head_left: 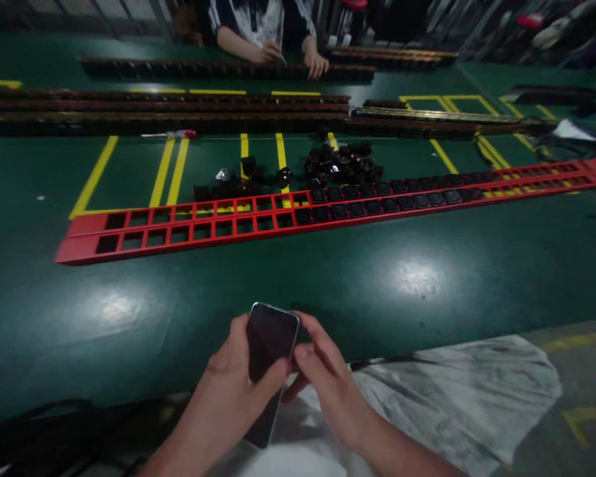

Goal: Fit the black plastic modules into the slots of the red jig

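Observation:
A smartphone point(272, 334) with a dark screen is held upright near the front edge of the green table. My left hand point(228, 391) wraps around it, the thumb lying across the screen. At the phone's right edge is my right hand point(328, 377), its fingers curled and the fingertips touching the side. Beyond the phone lies a long red frame point(173, 252) with two rows of square openings. Black square parts point(340, 211) fill the openings from the middle rightward, while those at the left end have none.
A pile of black parts point(345, 164) sits behind the frame, with a few loose ones to its left. A screwdriver point(179, 134) with a red handle lies farther back. Long dark strips point(169, 106) cross the table. Across it, a person's hands point(315, 63) work over another strip.

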`<state>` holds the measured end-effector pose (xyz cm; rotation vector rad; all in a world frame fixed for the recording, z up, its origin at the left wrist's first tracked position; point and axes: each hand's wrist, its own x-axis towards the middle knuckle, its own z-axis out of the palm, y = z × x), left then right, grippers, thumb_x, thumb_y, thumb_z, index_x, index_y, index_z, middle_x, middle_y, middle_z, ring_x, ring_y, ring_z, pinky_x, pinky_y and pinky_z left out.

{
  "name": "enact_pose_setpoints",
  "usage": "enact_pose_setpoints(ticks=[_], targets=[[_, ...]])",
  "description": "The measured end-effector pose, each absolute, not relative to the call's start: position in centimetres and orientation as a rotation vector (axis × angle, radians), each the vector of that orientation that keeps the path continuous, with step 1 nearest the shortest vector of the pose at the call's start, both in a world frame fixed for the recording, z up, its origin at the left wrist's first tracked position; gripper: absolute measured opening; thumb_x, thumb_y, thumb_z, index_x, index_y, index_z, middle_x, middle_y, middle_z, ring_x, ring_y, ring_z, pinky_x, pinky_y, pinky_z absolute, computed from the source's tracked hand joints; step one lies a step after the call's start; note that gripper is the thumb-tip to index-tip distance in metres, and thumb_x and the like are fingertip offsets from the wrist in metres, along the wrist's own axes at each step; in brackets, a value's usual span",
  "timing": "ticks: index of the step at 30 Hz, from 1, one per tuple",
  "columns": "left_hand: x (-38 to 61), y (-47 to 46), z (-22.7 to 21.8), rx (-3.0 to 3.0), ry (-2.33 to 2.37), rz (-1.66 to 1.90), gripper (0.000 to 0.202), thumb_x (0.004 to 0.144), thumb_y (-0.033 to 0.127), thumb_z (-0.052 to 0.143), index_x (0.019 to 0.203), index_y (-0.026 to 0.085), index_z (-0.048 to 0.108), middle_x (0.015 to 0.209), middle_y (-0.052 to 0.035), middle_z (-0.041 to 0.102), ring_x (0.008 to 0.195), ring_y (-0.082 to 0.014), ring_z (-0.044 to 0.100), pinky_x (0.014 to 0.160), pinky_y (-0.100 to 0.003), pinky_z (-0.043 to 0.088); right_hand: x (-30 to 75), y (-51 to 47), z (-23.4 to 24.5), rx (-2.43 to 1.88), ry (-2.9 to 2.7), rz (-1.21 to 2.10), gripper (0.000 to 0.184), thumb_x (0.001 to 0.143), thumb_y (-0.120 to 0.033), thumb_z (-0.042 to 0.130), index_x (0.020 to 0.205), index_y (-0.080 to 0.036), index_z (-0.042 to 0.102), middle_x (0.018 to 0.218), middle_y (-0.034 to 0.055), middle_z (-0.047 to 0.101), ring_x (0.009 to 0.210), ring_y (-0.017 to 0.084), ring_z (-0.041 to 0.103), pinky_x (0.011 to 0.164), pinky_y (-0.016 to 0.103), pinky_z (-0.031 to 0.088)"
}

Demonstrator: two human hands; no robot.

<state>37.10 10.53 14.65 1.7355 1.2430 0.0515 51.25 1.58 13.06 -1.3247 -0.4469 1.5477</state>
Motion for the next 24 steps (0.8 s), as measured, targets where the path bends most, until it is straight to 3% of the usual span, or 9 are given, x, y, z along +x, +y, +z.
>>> enact_pose_setpoints(ticks=[3, 7, 10, 14, 18, 21, 24], targets=[[37.0, 10.7, 14.6, 1.751, 1.115, 0.086, 0.042, 0.096, 0.044, 0.043, 0.132, 0.022, 0.038, 0.111, -0.0079, 0.069, 0.099, -0.0215, 0.07, 0.085, -0.038, 0.057, 52.5, 2.5, 12.7, -1.371, -0.403, 1.506, 0.056, 0.089, -0.06, 0.063, 0.129, -0.023, 0.052, 0.075, -0.0035, 0.057, 0.067, 0.013, 0.059, 0.058, 0.024, 0.053], [37.0, 10.6, 14.6, 1.801, 1.053, 0.099, 0.046, 0.097, 0.042, 0.046, 0.139, 0.024, 0.035, 0.124, -0.0096, 0.066, 0.108, -0.0226, 0.069, 0.09, -0.039, 0.058, 53.7, 3.8, 12.1, -1.345, -0.415, 1.512, 0.041, 0.09, -0.058, 0.062, 0.107, -0.021, 0.058, 0.073, -0.0042, 0.054, 0.063, 0.01, 0.054, 0.057, 0.02, 0.046], [37.2, 10.5, 14.5, 1.839, 1.007, 0.121, 0.049, 0.098, 0.038, 0.047, 0.143, 0.025, 0.033, 0.13, -0.0099, 0.064, 0.114, -0.0231, 0.068, 0.094, -0.039, 0.058, 54.0, 4.5, 11.6, -1.38, -0.421, 1.494, 0.042, 0.093, -0.061, 0.057, 0.088, -0.019, 0.055, 0.072, -0.0037, 0.052, 0.063, 0.01, 0.053, 0.055, 0.02, 0.042], [37.6, 10.5, 14.4, 1.856, 0.994, 0.126, 0.052, 0.097, 0.034, 0.046, 0.146, 0.024, 0.03, 0.131, -0.0107, 0.065, 0.115, -0.0235, 0.068, 0.093, -0.038, 0.06, 54.3, 4.9, 11.5, -1.433, -0.468, 1.486, 0.04, 0.095, -0.055, 0.055, 0.078, -0.019, 0.052, 0.068, -0.0047, 0.047, 0.061, 0.01, 0.049, 0.054, 0.021, 0.039], [37.7, 10.7, 14.7, 1.846, 1.048, 0.111, 0.052, 0.095, 0.031, 0.046, 0.145, 0.022, 0.036, 0.133, -0.0126, 0.064, 0.118, -0.0256, 0.067, 0.096, -0.04, 0.059, 54.5, 4.9, 12.0, -1.402, -0.519, 1.501, 0.014, 0.09, -0.034, 0.059, 0.092, -0.019, 0.058, 0.077, -0.0035, 0.054, 0.067, 0.01, 0.053, 0.059, 0.021, 0.042], [37.8, 11.0, 15.0, 1.835, 1.058, 0.11, 0.053, 0.092, 0.028, 0.046, 0.145, 0.021, 0.041, 0.138, -0.0141, 0.061, 0.122, -0.0282, 0.065, 0.102, -0.044, 0.056, 54.3, 4.7, 12.3, -1.43, -0.569, 1.473, 0.037, 0.086, -0.029, 0.064, 0.122, -0.023, 0.053, 0.089, -0.0008, 0.062, 0.074, 0.013, 0.059, 0.064, 0.024, 0.047], [38.0, 11.0, 15.3, 1.797, 1.049, 0.092, 0.059, 0.088, 0.022, 0.045, 0.146, 0.021, 0.042, 0.14, -0.0137, 0.059, 0.128, -0.029, 0.06, 0.106, -0.044, 0.054, 54.0, 4.7, 12.2, -1.482, -0.633, 1.452, 0.06, 0.083, -0.032, 0.071, 0.135, -0.025, 0.042, 0.089, 0.0002, 0.065, 0.075, 0.016, 0.062, 0.065, 0.028, 0.05]])
